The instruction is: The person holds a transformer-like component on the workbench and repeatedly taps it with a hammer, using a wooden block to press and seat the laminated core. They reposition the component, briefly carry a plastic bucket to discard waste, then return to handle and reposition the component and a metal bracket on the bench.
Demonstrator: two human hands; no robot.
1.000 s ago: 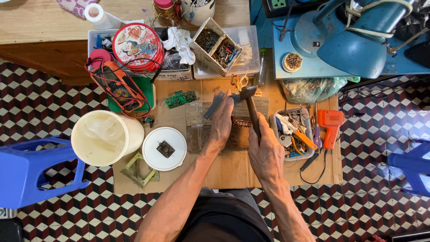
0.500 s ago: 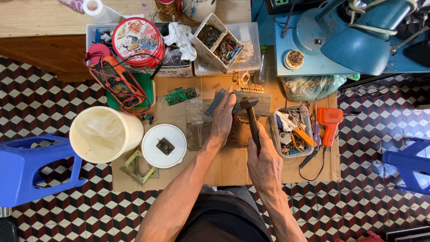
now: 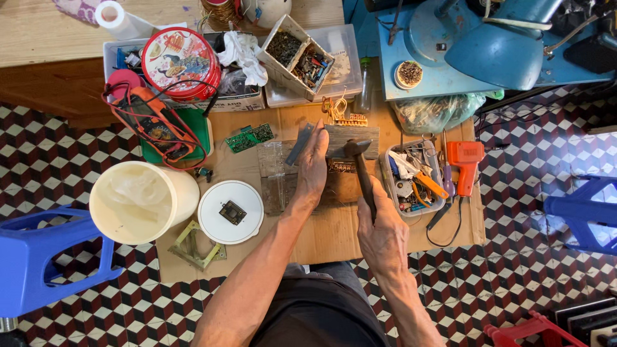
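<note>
My left hand (image 3: pixel 313 170) lies flat on the cardboard work mat (image 3: pixel 334 238), its fingers pinning a grey flat metal strip (image 3: pixel 299 145) against a wooden block (image 3: pixel 357 136). In my right hand (image 3: pixel 384 232) is the dark handle of a hammer (image 3: pixel 364 177). The hammer's head sits over the block, just right of my left fingertips. A small coppery wound part (image 3: pixel 342 167) shows between my two hands, partly hidden by them.
A white bucket (image 3: pixel 138 202), a white lid with a small chip (image 3: pixel 230 212) and a green circuit board (image 3: pixel 250 137) are to the left. To the right are a tool tray (image 3: pixel 411 177) and an orange soldering gun (image 3: pixel 464 160). Blue stools (image 3: pixel 38 257) stand on both sides.
The hammer head has come down from farther up the mat to the block by my left fingertips. My left hand has stayed in place.
</note>
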